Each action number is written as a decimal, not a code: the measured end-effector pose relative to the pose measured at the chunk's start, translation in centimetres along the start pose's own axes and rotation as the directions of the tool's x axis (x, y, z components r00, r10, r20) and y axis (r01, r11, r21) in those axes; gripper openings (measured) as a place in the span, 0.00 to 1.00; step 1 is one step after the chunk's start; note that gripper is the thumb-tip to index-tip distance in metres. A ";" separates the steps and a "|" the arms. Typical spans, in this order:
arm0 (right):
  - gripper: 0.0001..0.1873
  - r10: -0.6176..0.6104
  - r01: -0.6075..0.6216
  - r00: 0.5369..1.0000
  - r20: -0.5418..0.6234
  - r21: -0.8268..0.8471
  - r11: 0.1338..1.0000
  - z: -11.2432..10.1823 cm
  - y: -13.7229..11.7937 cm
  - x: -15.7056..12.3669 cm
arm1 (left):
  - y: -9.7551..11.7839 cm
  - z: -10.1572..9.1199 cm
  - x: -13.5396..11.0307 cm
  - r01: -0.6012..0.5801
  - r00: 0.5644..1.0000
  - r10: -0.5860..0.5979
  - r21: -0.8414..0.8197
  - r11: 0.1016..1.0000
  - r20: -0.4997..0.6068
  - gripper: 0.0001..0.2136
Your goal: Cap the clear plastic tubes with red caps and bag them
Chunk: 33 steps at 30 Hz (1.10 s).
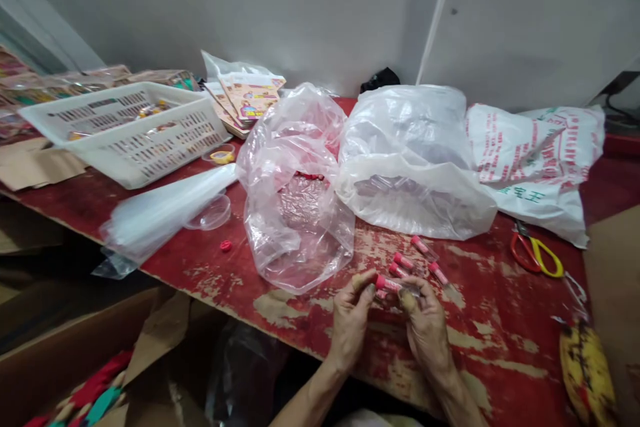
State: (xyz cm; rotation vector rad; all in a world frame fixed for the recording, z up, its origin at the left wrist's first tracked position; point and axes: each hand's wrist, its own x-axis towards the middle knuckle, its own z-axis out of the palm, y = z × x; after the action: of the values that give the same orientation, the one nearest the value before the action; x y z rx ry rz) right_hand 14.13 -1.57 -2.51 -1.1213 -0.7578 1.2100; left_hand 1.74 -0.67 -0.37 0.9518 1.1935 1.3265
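My left hand (351,312) and my right hand (424,321) meet over the front of the worn red table (480,333), fingers pinched together on a small clear tube with a red cap (391,285). Three more red-capped tubes (424,248) lie loose on the table just beyond my fingers. A crumpled clear plastic bag (295,200) stands open right beside my left hand. A larger cloudy plastic bag (410,160) holding more clear tubes sits behind the loose ones.
A white slotted basket (130,130) sits at the left, with a stack of clear sleeves (160,213) and a round lid (213,213) near it. Red-and-yellow scissors (535,250), a printed white bag (540,153) and a spotted banana (587,367) lie right. Cardboard boxes stand below the table edge.
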 end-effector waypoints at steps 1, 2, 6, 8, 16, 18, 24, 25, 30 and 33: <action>0.15 0.015 -0.015 1.000 0.009 0.053 0.998 0.2 -0.2 0.1 | 0.2 -0.2 0.2 -0.007 1.000 0.007 -0.005 1.000 0.013 0.12; 0.15 0.028 -0.030 0.999 0.023 0.088 0.996 0.3 -0.3 0.1 | 0.3 -0.4 0.3 -0.018 0.999 0.018 0.001 1.000 0.033 0.12; 0.15 0.050 -0.059 0.995 0.083 0.108 0.992 0.3 -0.6 0.1 | 0.9 -1.1 0.6 -0.056 0.988 0.047 0.055 0.997 0.147 0.13; 0.16 0.041 -0.051 0.994 0.104 0.104 0.993 0.2 -0.7 -0.1 | 1.2 -1.2 0.6 -0.069 0.983 0.055 0.077 0.995 0.175 0.14; 0.11 -0.037 0.071 0.973 0.228 -0.141 0.987 -1.0 -2.1 -0.1 | 1.0 -1.5 0.5 -0.043 0.986 0.018 0.144 0.989 0.165 0.10; 0.11 -0.021 0.063 0.966 0.259 -0.157 0.986 -1.2 -2.2 0.2 | 1.0 -1.6 0.5 -0.071 0.982 0.038 0.179 0.981 0.183 0.10; 0.12 -0.087 0.106 0.993 0.082 -0.259 0.960 0.3 -1.5 -0.5 | 0.9 -1.0 0.1 -0.215 0.970 0.176 0.249 0.944 0.169 0.10; 0.12 -0.109 0.120 0.992 0.057 -0.272 0.955 0.6 -1.4 -0.7 | 0.9 -0.9 0.0 -0.229 0.967 0.190 0.258 0.939 0.169 0.11; 0.13 -0.143 0.148 0.989 0.041 -0.382 0.912 0.4 -1.0 -0.4 | 1.6 -1.2 0.3 -0.292 0.939 0.207 0.319 0.902 0.274 0.12; 0.12 -0.287 0.340 0.940 0.184 -0.570 0.748 -0.5 -0.7 1.9 | 2.4 -2.4 2.5 -0.329 0.944 0.269 0.453 0.829 0.193 0.13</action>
State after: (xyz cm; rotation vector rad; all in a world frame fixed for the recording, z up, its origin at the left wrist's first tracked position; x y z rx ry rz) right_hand 15.27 0.13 -2.18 -1.3797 -1.4027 0.7389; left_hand -1.33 1.66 1.37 1.6151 1.3466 1.2052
